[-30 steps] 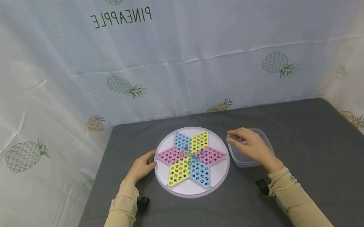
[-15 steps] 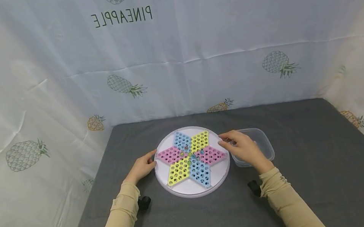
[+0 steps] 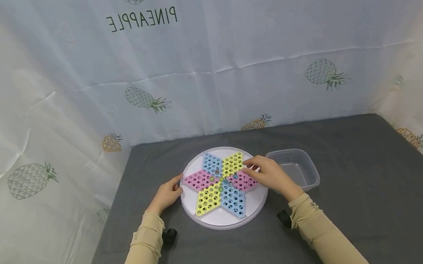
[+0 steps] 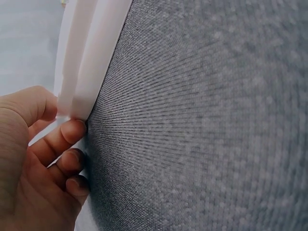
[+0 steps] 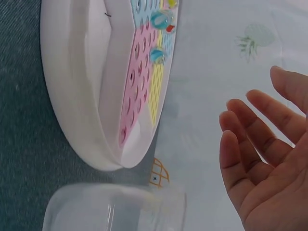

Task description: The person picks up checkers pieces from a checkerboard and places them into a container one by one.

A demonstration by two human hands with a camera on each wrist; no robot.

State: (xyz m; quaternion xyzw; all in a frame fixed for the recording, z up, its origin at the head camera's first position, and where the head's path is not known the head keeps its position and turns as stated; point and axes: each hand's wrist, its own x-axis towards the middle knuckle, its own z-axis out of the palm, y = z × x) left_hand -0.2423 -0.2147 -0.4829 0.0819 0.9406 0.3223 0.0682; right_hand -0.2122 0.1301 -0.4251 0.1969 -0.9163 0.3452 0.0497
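Observation:
A round white Chinese checkers board (image 3: 217,219) with a pink, yellow and blue star lies on the table. Several glass marbles (image 3: 221,189) sit around the star's middle; two blue swirled marbles (image 5: 157,55) show up close in the right wrist view. My left hand (image 3: 166,195) holds the board's left rim, thumb and index finger meeting at the white edge (image 4: 82,91) in the left wrist view. Above the star's right pink point hovers my right hand (image 3: 271,175). Its fingers (image 5: 262,134) are loosely bent and apart, with nothing seen between them.
Just right of the board stands a clear plastic container (image 3: 315,172), its near left part behind the right hand. Dark grey cloth (image 3: 220,260) covers the table. A white pineapple-print curtain (image 3: 216,104) hangs behind and on both sides.
My right hand has moved left, from over the plastic container to over the right side of the board. The left hand stays at the rim.

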